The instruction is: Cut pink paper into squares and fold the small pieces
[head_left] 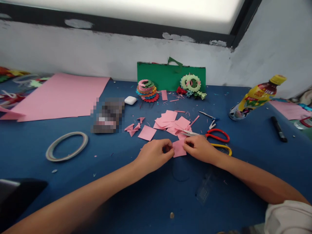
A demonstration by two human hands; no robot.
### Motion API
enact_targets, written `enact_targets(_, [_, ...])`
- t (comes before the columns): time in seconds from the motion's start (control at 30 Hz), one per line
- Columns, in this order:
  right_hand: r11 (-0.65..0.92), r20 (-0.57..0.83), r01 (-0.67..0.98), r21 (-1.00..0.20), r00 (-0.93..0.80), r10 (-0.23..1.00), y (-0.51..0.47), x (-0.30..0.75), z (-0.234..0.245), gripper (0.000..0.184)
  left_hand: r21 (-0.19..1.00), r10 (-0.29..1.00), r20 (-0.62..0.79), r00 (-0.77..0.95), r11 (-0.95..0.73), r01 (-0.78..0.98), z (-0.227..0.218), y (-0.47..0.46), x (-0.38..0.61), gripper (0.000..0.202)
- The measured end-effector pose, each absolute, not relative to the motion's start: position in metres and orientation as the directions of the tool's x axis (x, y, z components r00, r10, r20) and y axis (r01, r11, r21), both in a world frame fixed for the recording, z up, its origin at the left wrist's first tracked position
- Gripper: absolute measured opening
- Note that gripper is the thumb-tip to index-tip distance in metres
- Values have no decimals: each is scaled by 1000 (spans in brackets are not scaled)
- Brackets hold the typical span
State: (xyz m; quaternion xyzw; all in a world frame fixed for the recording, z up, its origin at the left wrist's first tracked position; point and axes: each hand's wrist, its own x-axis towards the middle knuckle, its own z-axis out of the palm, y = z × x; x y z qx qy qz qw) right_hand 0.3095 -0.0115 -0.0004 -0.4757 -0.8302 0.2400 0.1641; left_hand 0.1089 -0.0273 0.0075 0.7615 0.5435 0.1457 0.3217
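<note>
My left hand (154, 155) and my right hand (198, 148) meet over a small pink paper square (179, 149) on the blue table (117, 182). Both hands pinch it, the left at its left edge and the right at its upper right edge, with fingers curled. Just beyond lies a pile of pink paper squares (170, 122) and a few folded pink pieces (133, 127). Red-handled scissors (214, 134) and a yellow-handled pair (223, 148) lie right beside my right hand.
A large pink sheet (60, 96) and a tape ring (67, 146) lie on the left. At the back stand a green card (168, 76), stacked paper rosettes (147, 90) and a paper wreath (190, 83). A bottle (255, 97) and black marker (279, 129) lie right.
</note>
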Motion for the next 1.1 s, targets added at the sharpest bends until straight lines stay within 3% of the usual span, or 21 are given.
enact_targets(0.1, [434,10,805,-404,-470,882,-11,303,0,22,437,939,-113,324,-246,865,9,-29,111,15])
enact_targets(0.27, [478,46,866,-149,-476,878,-18,293,-2,19,304,952,-89,292,-253,919,8,-25,117,22])
enact_targets(0.43, [489,110,872,-14,-485,868,-23,293,-6,20,241,950,11,311,-304,922,-1,-24,118,21])
enact_targets(0.6, [540,213,839,62,-540,814,-23,296,-12,19,223,892,175,417,-449,865,-8,-26,115,16])
enact_targets(0.77, [578,318,811,88,-573,756,-23,297,-16,20,44,761,334,556,-602,797,-15,-26,111,22])
enact_targets(0.93, [665,392,737,123,-652,649,-22,299,-16,23,-87,643,356,678,-700,709,-16,-29,108,16])
enact_targets(1.1, [769,436,637,55,-708,556,-17,309,-20,21,-93,576,379,724,-755,649,-14,-31,105,17])
